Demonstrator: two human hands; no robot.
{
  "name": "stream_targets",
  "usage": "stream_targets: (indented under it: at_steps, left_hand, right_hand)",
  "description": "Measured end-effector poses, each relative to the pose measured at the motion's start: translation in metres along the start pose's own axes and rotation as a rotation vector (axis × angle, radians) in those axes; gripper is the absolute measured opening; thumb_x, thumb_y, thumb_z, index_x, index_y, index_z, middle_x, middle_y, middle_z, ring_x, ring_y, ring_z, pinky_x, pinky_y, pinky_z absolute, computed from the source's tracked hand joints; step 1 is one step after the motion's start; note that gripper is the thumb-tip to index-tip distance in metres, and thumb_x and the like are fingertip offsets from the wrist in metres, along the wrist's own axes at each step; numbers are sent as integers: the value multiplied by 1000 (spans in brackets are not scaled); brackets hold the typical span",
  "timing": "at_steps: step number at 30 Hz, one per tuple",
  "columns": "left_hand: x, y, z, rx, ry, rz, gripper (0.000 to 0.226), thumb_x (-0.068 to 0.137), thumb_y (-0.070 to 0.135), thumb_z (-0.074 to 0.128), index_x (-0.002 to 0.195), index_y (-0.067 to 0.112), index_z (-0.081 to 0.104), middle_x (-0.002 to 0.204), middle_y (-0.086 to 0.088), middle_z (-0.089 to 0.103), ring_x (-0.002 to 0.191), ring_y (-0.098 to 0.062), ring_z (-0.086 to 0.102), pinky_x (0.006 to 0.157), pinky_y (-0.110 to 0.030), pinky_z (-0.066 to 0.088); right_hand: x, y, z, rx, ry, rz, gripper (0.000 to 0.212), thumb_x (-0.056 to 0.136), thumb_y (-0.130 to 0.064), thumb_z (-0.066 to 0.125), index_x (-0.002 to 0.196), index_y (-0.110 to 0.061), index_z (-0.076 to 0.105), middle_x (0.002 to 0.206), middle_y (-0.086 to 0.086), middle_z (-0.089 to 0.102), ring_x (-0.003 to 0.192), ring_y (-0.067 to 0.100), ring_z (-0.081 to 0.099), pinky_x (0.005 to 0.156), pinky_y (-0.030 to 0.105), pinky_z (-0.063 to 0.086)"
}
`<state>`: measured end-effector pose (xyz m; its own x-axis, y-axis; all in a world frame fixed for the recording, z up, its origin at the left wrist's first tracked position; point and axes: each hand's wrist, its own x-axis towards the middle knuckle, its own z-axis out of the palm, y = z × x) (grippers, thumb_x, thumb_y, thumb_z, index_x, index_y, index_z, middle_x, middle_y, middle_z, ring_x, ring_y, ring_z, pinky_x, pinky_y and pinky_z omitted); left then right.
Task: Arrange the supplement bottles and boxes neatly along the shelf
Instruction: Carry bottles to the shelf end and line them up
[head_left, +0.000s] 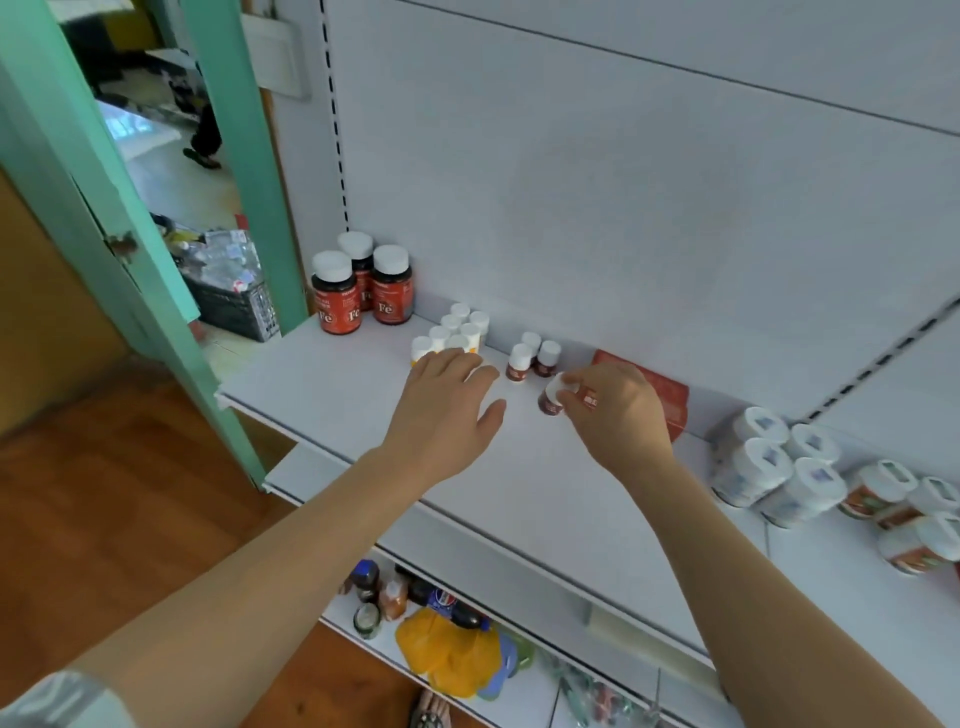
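The small red bottle (551, 397) is best set upright just in front of the three matching bottles (532, 356) beyond the grip, kept in line with them. It is pinched at its white cap by the right hand (615, 413), tilted above the shelf (332, 395). The left hand (447, 405) is held flat and relaxed, grasping nothing.

Bare forearms and hands of the person, head view.
Left hand (447, 410) and right hand (615, 410) wear no gloves or rings; a pale grey short sleeve (57, 699) covers the left upper arm.
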<state>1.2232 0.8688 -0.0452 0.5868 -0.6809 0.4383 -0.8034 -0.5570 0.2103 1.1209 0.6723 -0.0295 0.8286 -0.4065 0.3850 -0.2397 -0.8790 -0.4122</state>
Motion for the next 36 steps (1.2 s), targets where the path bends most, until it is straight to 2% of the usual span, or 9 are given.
stream_targets:
  at_steps: [2, 5, 11, 14, 18, 21, 26, 36]
  left_hand:
    - [12, -9, 7, -4, -4, 17, 36, 90, 38, 55, 114, 14, 66, 116, -3, 63, 111, -27, 55, 97, -42, 43]
    - [32, -20, 16, -9, -30, 35, 36, 90, 40, 50, 112, 15, 65, 115, -1, 62, 110, -25, 54, 97, -41, 42]
    - [66, -32, 36, -41, -47, 65, 35, 90, 39, 47, 105, 14, 66, 106, -2, 62, 103, -26, 56, 91, -39, 43]
    - [74, -36, 46, -79, -26, 95, 31, 91, 36, 50, 103, 13, 67, 104, -2, 62, 101, -26, 56, 90, -38, 43]
    - [86, -45, 53, -128, 11, 151, 24, 90, 30, 55, 97, 10, 67, 97, -4, 62, 95, -27, 57, 86, -35, 42]
    - [90, -52, 52, -142, 0, 189, 24, 90, 30, 55, 98, 10, 66, 99, -4, 62, 99, -27, 56, 89, -35, 40]
    - [96, -66, 51, -160, -55, 214, 27, 88, 31, 54, 101, 10, 66, 103, -6, 62, 107, -30, 57, 90, -40, 44]
    - [95, -76, 59, -178, -81, 238, 30, 88, 32, 49, 101, 11, 65, 103, -5, 60, 98, -28, 54, 88, -37, 41]
  right_hand:
    - [14, 4, 12, -33, 20, -30, 6, 82, -15, 72, 86, -11, 75, 79, 8, 66, 82, 31, 59, 74, 41, 51]
    - [31, 11, 31, -14, 49, -35, 4, 75, -10, 77, 77, -13, 74, 77, 9, 66, 78, 35, 61, 73, 43, 52]
    - [41, 20, 56, -136, 28, -74, 11, 75, -12, 75, 69, -19, 70, 71, -4, 65, 88, 28, 59, 83, 39, 41]
    - [35, 29, 66, -233, 107, -141, 15, 77, -14, 69, 64, -20, 66, 69, -7, 64, 85, 27, 57, 85, 37, 38]
    - [33, 34, 71, -351, 143, -180, 6, 75, -14, 71, 74, -19, 72, 78, -2, 66, 87, 31, 57, 87, 41, 41]
    - [36, 31, 76, -373, 147, -195, 8, 74, -8, 69, 75, -16, 70, 76, -1, 64, 83, 29, 57, 84, 40, 43]
    - [47, 24, 83, -426, 140, -100, 7, 73, -11, 74, 73, -15, 69, 74, -1, 64, 84, 29, 57, 82, 40, 44]
    - [56, 19, 92, -431, 137, -23, 6, 74, -15, 75, 76, -14, 69, 78, 0, 64, 90, 31, 58, 82, 42, 45]
